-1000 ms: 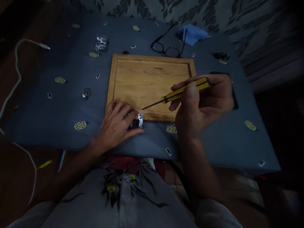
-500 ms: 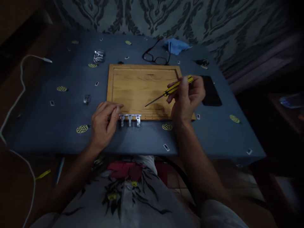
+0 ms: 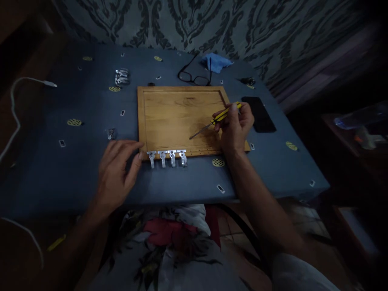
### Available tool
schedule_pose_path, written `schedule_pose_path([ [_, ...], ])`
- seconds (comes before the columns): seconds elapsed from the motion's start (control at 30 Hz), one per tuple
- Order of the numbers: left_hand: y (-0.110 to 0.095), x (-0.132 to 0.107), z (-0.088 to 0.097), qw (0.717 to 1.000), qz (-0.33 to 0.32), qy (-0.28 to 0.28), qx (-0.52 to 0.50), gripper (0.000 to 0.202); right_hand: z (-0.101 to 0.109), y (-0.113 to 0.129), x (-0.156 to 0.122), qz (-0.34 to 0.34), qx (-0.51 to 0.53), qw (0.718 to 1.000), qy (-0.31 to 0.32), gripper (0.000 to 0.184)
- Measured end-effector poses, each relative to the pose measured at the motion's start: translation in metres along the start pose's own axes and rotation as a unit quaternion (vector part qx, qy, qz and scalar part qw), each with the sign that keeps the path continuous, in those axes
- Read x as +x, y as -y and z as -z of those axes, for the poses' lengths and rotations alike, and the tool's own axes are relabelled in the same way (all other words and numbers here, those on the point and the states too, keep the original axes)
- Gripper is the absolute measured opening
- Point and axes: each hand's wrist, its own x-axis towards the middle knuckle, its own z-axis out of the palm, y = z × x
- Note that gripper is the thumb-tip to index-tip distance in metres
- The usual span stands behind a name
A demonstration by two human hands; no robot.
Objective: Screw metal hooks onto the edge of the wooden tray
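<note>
A wooden board [image 3: 178, 117] with a raised rim lies flat on the table. Along its front edge several small silver metal clips [image 3: 172, 157] sit side by side, their tabs hanging over the edge. My left hand [image 3: 117, 171] is at the board's front left corner, thumb and fingers apart, with nothing in it. Over the board's right side, my right hand [image 3: 236, 129] grips a screwdriver [image 3: 222, 116] with a yellow and black handle. Its tip points down to the left over the board, apart from the clips. Small dark holes mark the front edge right of the clips.
One loose silver clip [image 3: 111, 133] lies left of the board, and a group of similar clips [image 3: 121, 76] farther back. Behind the board are eyeglasses [image 3: 194, 78] and a blue cloth [image 3: 217, 62]. A dark phone-like slab [image 3: 259, 114] lies to the right. A white cable [image 3: 20, 111] hangs at left.
My left hand has drawn back to the left from the row, and the leftmost clip now shows. The screwdriver stays in my right hand over the board. The view has shifted slightly.
</note>
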Motion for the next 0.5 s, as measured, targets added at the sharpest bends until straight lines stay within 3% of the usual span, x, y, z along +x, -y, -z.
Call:
schedule_pose_path([
  [0.2,0.021,-0.002,0.006,0.999,-0.019,0.035,0.02,0.018,0.005,-0.005,0.003,-0.015,-0.014,1.0,-0.009,0.041],
  [0.5,0.02,-0.009,0.001,0.998,-0.051,0.028,0.038,0.021,0.006,-0.007,0.007,-0.006,-0.02,1.0,0.0,0.047],
])
